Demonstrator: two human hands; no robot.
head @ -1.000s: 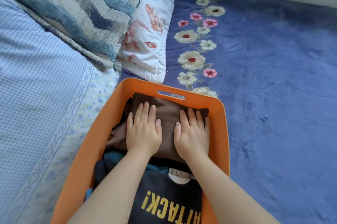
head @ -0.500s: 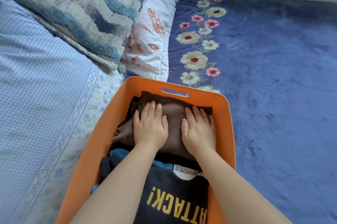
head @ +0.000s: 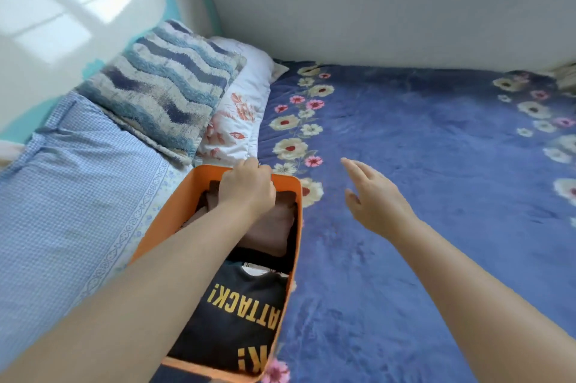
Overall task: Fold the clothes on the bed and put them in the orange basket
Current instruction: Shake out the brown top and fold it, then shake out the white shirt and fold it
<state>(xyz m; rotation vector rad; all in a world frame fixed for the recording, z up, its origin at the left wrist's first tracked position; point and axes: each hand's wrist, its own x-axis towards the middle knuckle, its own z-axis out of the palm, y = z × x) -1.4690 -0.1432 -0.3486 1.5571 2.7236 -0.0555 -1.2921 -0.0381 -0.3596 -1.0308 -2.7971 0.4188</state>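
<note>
The orange basket (head: 288, 192) lies on the bed in the lower middle of the view. Inside it a folded brown garment (head: 274, 226) sits at the far end, and a folded black shirt (head: 240, 320) with yellow "ATTACK!" lettering fills the near end. My left hand (head: 246, 186) grips the basket's far rim at the handle slot, fingers curled over the edge. My right hand (head: 374, 198) hovers above the blue blanket to the right of the basket, fingers straight and spread, holding nothing.
A blue flowered blanket (head: 436, 195) covers the bed to the right. A blue wavy cushion (head: 162, 89) and a white floral pillow (head: 240, 121) lie behind the basket, a checked blue sheet (head: 62, 195) to the left. White walls (head: 374, 8) border the bed.
Both hands have lifted off the brown garment. The left hand moved to the basket's far rim and gripped it; the right hand swung out right over the blanket. The view tilted up.
</note>
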